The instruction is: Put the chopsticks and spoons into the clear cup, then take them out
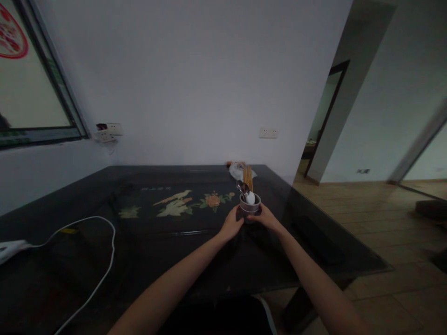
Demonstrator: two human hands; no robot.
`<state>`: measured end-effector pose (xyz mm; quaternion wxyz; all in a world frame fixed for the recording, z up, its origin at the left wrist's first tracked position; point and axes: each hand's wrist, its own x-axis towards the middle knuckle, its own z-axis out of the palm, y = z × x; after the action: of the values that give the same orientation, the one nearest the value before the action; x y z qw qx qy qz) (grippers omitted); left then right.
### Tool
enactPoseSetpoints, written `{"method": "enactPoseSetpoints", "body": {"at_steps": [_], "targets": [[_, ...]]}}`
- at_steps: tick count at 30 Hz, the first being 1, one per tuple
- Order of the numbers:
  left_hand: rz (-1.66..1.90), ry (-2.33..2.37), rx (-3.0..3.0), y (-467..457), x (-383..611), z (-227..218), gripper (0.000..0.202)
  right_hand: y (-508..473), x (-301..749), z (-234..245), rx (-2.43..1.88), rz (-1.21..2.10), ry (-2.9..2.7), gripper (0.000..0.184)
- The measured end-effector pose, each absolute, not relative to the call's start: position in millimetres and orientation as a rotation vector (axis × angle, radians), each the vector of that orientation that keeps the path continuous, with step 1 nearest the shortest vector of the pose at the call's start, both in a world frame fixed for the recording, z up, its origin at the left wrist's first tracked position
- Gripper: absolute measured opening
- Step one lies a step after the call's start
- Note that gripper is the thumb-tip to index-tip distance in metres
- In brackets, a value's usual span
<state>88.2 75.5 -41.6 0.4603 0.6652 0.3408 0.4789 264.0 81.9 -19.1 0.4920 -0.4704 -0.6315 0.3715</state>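
Left hand (231, 224) and right hand (264, 217) are holding a gray cup (249, 209), shiny spoons (245, 189) are poking out, brown chopsticks (247, 176) are showing behind, a white cord (113, 242) is curling across the dark table (150, 251).

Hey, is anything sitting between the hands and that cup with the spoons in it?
Nothing visible is: the left hand and right hand hold the cup from either side. The plastic bag shows beyond it, not between.

Cup (249, 208): mauve-grey, paler band
Metal spoons (246, 189): silver
Sticks (247, 177): light tan
Table (146, 244): black, patterned with pale bird motif (179, 197), green leaves (203, 204), 1 peach flower (213, 200)
Cable (113, 246): white
Floor (377, 232): tan
Wall (192, 93): bluish grey
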Motion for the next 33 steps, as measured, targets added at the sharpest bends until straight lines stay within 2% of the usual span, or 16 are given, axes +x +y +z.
{"method": "enactPoseSetpoints", "body": {"at_steps": [12, 21, 33], "targets": [[1.172, 0.931, 1.984, 54, 103, -36, 0.056, 78, 292, -15, -1.19, 0.885, -1.431, 0.065], [1.053, 0.946, 2.052, 55, 101, -37, 0.062, 74, 294, -11, -1.198, 0.853, -1.473, 0.065], [0.936, 1.056, 2.165, 51, 101, -34, 0.063, 74, 295, -12, -1.182, 0.974, -1.453, 0.074]]}}
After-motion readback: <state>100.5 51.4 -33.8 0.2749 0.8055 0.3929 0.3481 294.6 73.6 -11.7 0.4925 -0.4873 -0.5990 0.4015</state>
